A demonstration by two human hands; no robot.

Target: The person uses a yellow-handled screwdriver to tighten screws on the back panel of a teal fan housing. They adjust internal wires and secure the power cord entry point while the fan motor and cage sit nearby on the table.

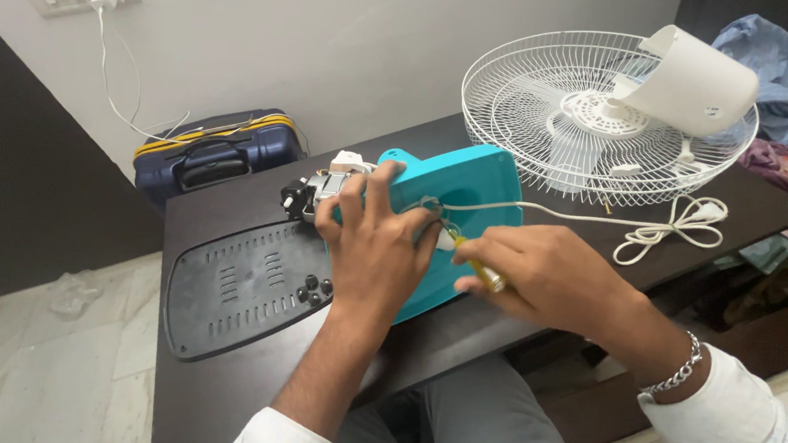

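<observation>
A teal plastic fan body (467, 182) lies on the dark table (238, 397), with a grey metal motor (320, 188) at its far left end. My left hand (373, 252) presses flat on the teal body, fingers spread. My right hand (541, 275) grips a yellow-handled screwdriver (479, 266), its tip pointing at the body where a white cord (603, 222) enters it.
A black slotted base plate (238, 287) lies left of my hands. A white wire fan guard (595, 128) with a white plastic cover (696, 86) sits at the right. The cord coils near the right edge. A blue suitcase (217, 156) stands behind the table.
</observation>
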